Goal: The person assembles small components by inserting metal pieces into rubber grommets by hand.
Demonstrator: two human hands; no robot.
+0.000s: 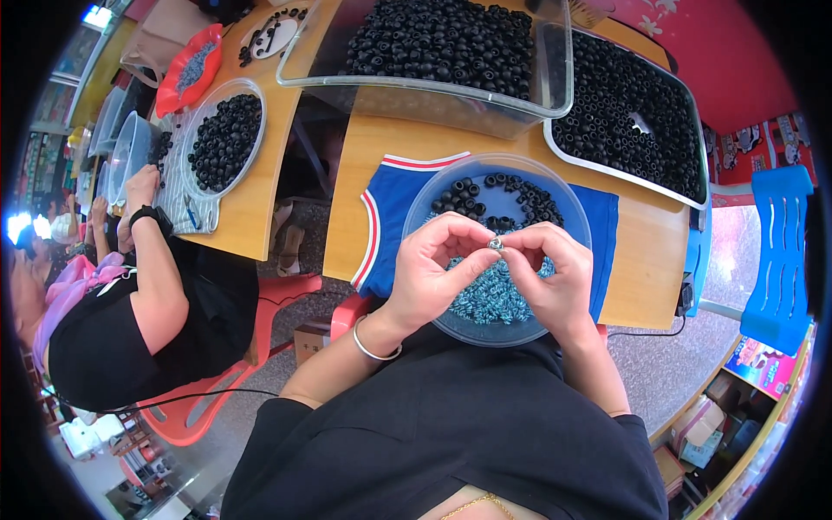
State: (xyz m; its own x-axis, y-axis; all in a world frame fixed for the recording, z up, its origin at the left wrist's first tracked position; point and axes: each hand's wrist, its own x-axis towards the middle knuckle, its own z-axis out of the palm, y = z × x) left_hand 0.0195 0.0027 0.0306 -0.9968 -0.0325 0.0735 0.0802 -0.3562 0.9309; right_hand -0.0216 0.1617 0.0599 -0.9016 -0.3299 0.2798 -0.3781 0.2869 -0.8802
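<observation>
Blue jersey fabric (390, 204) underlies the clear round basin (494, 159). Over its loose teal pieces (490, 299), the left hand (438, 264) and right hand (550, 269) together pinch one tiny silvery piece (496, 243); a slack pinch could drop it among them.

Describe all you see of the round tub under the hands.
The round tub is open, see-through and plastic-looking, with a pale rim. It looks upright, seemingly resting on blue cloth. Black beads lie toward its far side, teal pieces nearer. The left hand and right hand partly hide it; contact is unclear.
</observation>
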